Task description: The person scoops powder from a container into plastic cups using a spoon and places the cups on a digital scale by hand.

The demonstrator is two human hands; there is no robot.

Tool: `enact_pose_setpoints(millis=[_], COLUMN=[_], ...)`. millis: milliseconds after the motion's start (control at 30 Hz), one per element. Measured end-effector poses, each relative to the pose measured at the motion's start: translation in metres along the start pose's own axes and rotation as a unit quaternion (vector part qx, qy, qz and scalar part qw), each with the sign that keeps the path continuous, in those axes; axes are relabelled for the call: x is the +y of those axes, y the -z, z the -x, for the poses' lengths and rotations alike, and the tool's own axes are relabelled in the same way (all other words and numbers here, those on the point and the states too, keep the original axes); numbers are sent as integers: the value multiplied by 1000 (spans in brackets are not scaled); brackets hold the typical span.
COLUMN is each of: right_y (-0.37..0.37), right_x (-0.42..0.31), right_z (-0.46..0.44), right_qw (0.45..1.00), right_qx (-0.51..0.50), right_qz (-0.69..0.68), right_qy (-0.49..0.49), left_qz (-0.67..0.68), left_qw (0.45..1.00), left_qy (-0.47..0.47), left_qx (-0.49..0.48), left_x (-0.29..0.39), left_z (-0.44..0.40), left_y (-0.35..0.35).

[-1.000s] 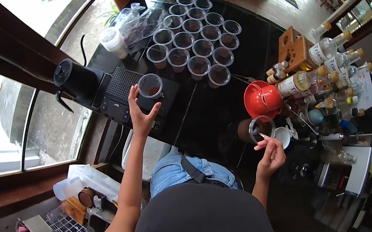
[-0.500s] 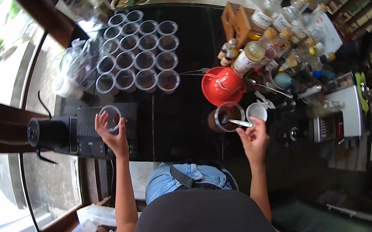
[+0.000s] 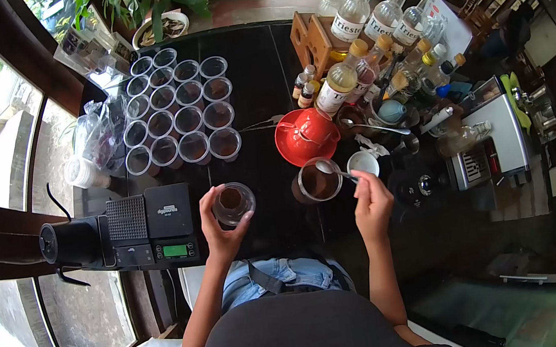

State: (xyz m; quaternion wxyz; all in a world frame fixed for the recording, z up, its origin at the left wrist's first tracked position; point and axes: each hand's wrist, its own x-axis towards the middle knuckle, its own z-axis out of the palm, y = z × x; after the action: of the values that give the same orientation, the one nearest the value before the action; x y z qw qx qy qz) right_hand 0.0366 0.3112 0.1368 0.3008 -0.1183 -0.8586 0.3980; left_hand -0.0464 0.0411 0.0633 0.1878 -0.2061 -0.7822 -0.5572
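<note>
- Plastic cup (image 3: 241, 213) is by the digital scale (image 3: 168, 212); left hand (image 3: 218, 232) curls its fingers round it.
- Looks light, bendy: hold its sides gently.
- Right hand (image 3: 373, 206) pinches a spoon (image 3: 325, 168) over the jar (image 3: 304, 192).

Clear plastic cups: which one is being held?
The cup in the left hand, just right of the scale. No hand touches the cups standing in rows farther back.
</note>
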Motion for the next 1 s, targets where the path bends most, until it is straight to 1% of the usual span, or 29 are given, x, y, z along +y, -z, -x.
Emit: enact_pose_setpoints(millis=[33, 100, 167, 233, 300, 333, 400, 433, 500, 600, 633, 700, 767, 833, 867, 933, 967, 1000], right_y=[4, 8, 12, 6, -9, -20, -37, -41, -52, -59, -62, -69, -72, -73, -72, -65, -64, -62], right_x=[0, -3, -25, -42, -60, -59, -60, -66, -65, -66, -66, -64, -59, -56, -56, -54, -53, -53], right_z=[3, 9, 8, 11, 13, 15, 13, 9, 7, 5, 4, 3, 5, 6, 6, 6, 6, 6], right_qw=[999, 972, 948, 934, 929, 952, 978, 984, 986, 985, 985, 982, 981, 979, 978, 971, 971, 964], right_qx=[32, 92, 103, 77, 21, -4, -23, -34, -45, -47, -43, 3, -2, -24, -25, -51, -54, -45], right_qz=[-14, -184, -274, -322, -344, -294, -206, -175, -150, -155, -154, -167, -176, -202, -202, -228, -228, -258], right_qy=[-23, -110, -127, -137, -134, -91, 5, 23, 48, 61, 59, 90, 77, 33, 33, -40, -40, -54], left_qz=[-4, 7, 7, 16, 21, 24, 4, 7, -35, -49, -47, -66, -67, -66, -67, -74, -75, -74], left_qw=[1000, 999, 999, 998, 998, 997, 995, 995, 992, 990, 989, 987, 987, 988, 988, 988, 988, 989], left_qy=[-20, -21, -17, -22, -43, -49, -80, -85, -104, -117, -119, -128, -129, -121, -120, -118, -117, -111], left_qx=[-17, -28, -39, -49, -50, -56, -54, -60, -61, -66, -69, -70, -69, -69, -68, -70, -68, -69], left_x=[4, 10, 15, 18, 24, 27, 32, 35, 39, 42, 43, 45, 42, 41, 41, 40, 40, 40], left_z=[-4, -11, -17, -23, -29, -32, -37, -40, -43, -48, -49, -52, -52, -53, -53, -55, -55, -55], left_y=[-3, -9, -15, -20, -25, -27, -30, -31, -33, -34, -34, -32, -32, -32, -32, -32, -32, -32])
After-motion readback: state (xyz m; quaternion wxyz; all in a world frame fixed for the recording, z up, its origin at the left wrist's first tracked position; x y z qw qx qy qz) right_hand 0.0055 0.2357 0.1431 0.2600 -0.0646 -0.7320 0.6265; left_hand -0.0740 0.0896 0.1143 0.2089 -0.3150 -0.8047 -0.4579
